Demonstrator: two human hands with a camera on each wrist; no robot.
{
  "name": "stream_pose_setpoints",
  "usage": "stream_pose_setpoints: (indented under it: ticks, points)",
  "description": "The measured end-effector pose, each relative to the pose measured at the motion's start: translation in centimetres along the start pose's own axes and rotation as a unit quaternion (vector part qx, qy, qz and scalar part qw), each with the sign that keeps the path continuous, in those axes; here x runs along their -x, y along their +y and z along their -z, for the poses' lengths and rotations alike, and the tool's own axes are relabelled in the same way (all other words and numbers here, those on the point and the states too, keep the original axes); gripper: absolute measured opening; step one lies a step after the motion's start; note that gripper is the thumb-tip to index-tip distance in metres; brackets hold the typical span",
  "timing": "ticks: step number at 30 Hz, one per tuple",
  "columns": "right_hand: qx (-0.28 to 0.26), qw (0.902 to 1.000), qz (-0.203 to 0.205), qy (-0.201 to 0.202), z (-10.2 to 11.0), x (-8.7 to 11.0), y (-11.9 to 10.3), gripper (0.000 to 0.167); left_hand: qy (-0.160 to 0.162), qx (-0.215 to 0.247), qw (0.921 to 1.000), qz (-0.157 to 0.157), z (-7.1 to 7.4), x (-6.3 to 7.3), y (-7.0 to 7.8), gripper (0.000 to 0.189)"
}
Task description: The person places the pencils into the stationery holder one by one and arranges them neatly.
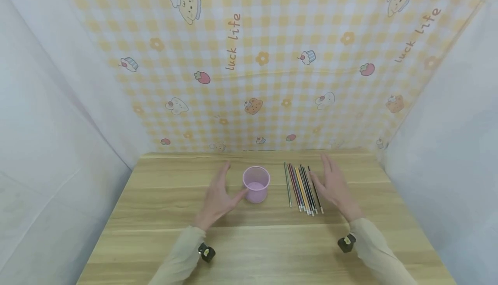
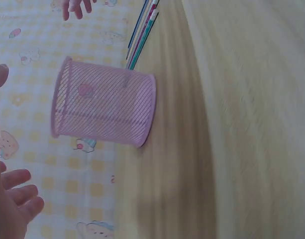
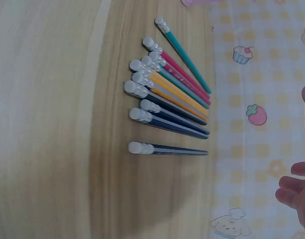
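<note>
Lot: one round, lilac, mesh-walled cup [image 1: 256, 195], upright; to its right, slim teal, red, yellow and black pencils [image 3: 174, 92] with white eraser ends.

My left hand [image 1: 217, 198]: released, thumb spread from fingers, at the cup's left side; whether my thumb touches it, I cannot tell. My right hand [image 1: 336, 187]: likewise holding nothing, just beside the pencils, which lie roughly side by side on the pale wood-grain table [image 1: 249, 250]. Handling, in my judgement: steady the cup lightly; pinch at mid-shaft, first the black pencil lying apart [image 3: 172, 150], since the bunched ones could roll.
</note>
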State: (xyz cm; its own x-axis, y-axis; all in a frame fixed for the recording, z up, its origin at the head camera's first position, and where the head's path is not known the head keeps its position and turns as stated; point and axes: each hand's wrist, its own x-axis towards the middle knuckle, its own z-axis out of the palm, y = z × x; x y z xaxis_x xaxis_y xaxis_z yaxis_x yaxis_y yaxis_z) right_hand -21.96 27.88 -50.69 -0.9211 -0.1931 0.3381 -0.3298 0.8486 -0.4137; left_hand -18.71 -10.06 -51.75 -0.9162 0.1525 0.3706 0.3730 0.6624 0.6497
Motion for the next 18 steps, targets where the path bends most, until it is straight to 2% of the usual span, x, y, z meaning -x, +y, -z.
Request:
stream_pose_setpoints:
  ticks: [3,7,10,15,18]
  points:
    - [-0.019,0.9997,-0.017,0.0,-0.5,0.2,0.4,0.077,0.02,0.051,0.9985,0.001,-1.3,0.0,-0.2,0.103]
    - [-0.052,0.9979,-0.039,0.006,-1.2,0.4,1.0,0.075,0.034,0.098,0.9946,0.01,-2.8,0.0,-0.3,0.104]
    - [-0.063,0.9959,-0.065,0.002,-1.9,0.7,1.5,0.072,0.029,0.133,0.9903,0.025,-3.9,-0.1,-0.4,0.106]
    - [-0.083,0.9904,-0.111,-0.007,-3.2,1.3,2.3,0.066,0.013,0.203,0.9772,0.06,-5.8,-0.3,0.0,0.109]
    - [-0.098,0.9864,-0.131,-0.01,-3.9,1.7,2.5,0.062,0.019,0.226,0.972,0.063,-6.6,-0.4,0.3,0.11]
